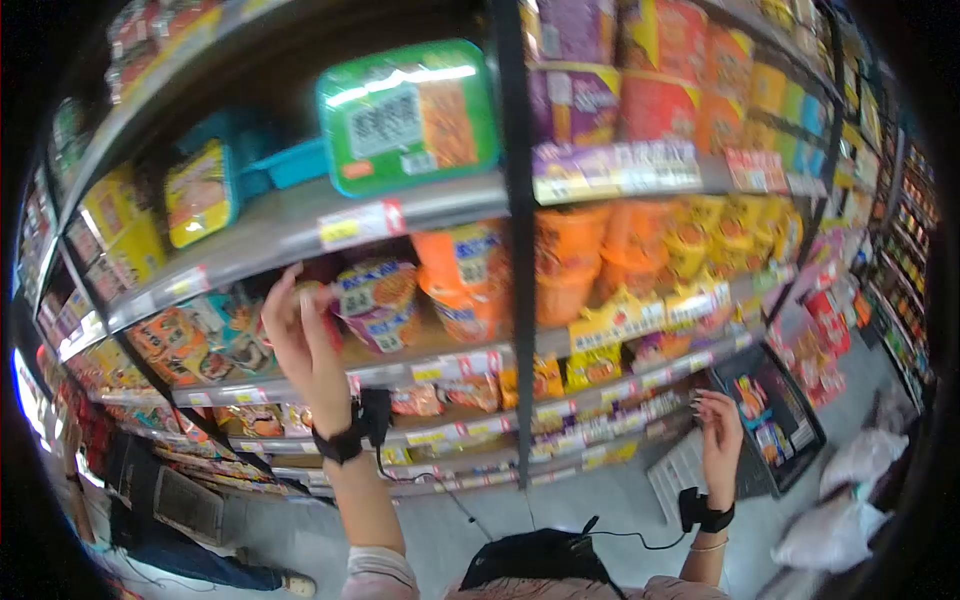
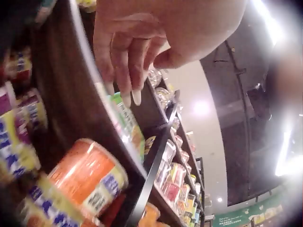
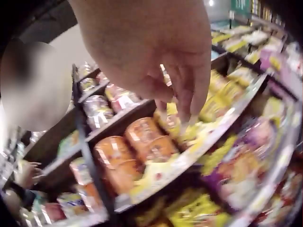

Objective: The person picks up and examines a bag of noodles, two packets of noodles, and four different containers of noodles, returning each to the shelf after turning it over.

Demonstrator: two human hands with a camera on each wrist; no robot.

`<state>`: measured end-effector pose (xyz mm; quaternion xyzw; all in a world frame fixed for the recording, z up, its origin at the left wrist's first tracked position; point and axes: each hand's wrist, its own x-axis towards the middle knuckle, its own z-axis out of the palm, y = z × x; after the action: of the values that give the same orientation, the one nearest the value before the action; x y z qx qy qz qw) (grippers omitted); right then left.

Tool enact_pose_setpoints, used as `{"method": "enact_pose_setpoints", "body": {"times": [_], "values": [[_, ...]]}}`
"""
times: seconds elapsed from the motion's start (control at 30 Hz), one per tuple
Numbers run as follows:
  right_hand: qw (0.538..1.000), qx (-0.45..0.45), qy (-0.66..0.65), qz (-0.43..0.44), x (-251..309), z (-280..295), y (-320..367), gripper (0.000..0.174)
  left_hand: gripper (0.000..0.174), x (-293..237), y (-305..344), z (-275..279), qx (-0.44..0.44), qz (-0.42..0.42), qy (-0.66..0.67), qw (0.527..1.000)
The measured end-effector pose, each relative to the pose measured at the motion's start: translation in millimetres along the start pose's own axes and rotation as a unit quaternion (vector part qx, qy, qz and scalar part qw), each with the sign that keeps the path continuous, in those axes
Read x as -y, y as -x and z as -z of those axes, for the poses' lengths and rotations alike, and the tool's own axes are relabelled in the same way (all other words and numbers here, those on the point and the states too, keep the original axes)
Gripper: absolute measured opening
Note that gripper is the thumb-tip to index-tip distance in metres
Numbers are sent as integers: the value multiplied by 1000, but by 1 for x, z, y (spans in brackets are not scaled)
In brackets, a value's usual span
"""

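Note:
My left hand [image 1: 308,345] is raised at the middle shelf, just left of a purple-and-white noodle cup [image 1: 378,305]. Its fingers, loosely bent, hold nothing in the left wrist view, where the hand [image 2: 137,42] is above an orange cup [image 2: 87,172]. To the right of that purple cup stand stacked orange cups [image 1: 465,280]. Lower right, my right hand [image 1: 720,440] hangs in front of the lower shelves with relaxed fingers and nothing in them. From the right wrist, that hand [image 3: 156,56] appears in front of orange cups [image 3: 144,135] and yellow packs; contact is not visible.
A green tray pack [image 1: 408,118] sits on the shelf above. A dark upright post [image 1: 515,250] divides the shelves. On the floor at right are a black crate [image 1: 800,425] with packs inside and white bags [image 1: 835,530]. Another person's leg [image 1: 215,560] shows at lower left.

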<state>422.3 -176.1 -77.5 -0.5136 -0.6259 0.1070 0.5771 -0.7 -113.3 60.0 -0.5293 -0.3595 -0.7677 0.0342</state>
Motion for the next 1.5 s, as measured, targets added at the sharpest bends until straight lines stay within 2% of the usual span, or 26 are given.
{"method": "enact_pose_setpoints", "body": {"times": [0.03,0.07,0.1,0.17,0.23,0.27,0.3,0.4,0.5,0.57,0.67,0.77,0.83,0.87,0.93,0.97,1.03,1.1,1.13,1.17,1.23,1.33,1.37,1.43,1.47,1.5], "values": [[998,3,-15,-66,-23,25,21,27,23,-1,27,6,24,53,-3,998],[997,-7,7,-78,-44,50,42,26,22,8,59,15,63,94,-30,993],[988,-19,103,-115,-49,72,58,27,22,23,93,24,106,135,-52,984],[973,-21,151,-174,-59,110,87,26,18,49,164,31,163,241,-37,956],[961,-9,193,-198,-56,135,96,25,15,72,232,44,269,337,-93,897],[951,-10,219,-217,-51,154,109,25,14,83,286,44,316,390,-45,864],[945,-15,230,-232,-51,161,112,25,13,94,320,48,340,431,-7,836],[925,10,271,-268,-53,184,122,25,14,82,357,28,370,533,43,760],[921,30,263,-287,-64,200,128,25,15,79,363,2,422,541,13,727],[916,22,264,-300,-71,207,124,22,15,87,374,-21,428,528,28,734],[918,2,256,-303,-100,226,117,20,17,95,383,-78,450,535,63,713],[925,-14,238,-297,-131,249,93,20,18,70,378,-175,535,522,102,656],[928,-13,226,-295,-156,267,72,21,18,39,375,-256,580,469,141,651],[935,-27,180,-305,-179,277,63,22,18,40,389,-294,603,432,152,654],[939,18,169,-298,-224,297,34,26,18,31,413,-374,636,337,157,677],[941,41,147,-301,-252,305,21,27,19,26,425,-413,644,321,168,674],[923,28,-43,-381,-297,313,-10,30,20,16,454,-488,654,295,189,670],[914,23,-50,-403,-358,316,-28,33,22,20,495,-550,682,260,139,669],[903,-4,-61,-426,-392,313,-27,34,29,28,520,-577,684,252,131,672],[890,-34,-74,-448,-429,309,-22,36,32,34,542,-601,711,281,94,637],[858,-28,-89,-505,-510,298,11,38,38,40,576,-643,759,331,22,560],[791,13,-97,-604,-537,286,22,42,51,40,604,-691,819,289,-153,472],[763,29,-110,-636,-550,280,31,43,54,42,612,-699,815,275,-171,481],[772,47,-59,-631,-580,265,50,49,58,45,628,-708,804,252,-204,499],[776,56,-34,-628,-591,255,61,51,60,47,631,-710,788,296,-204,500],[772,14,-52,-633,-599,245,70,53,60,51,640,-713,779,307,-210,505]]}}
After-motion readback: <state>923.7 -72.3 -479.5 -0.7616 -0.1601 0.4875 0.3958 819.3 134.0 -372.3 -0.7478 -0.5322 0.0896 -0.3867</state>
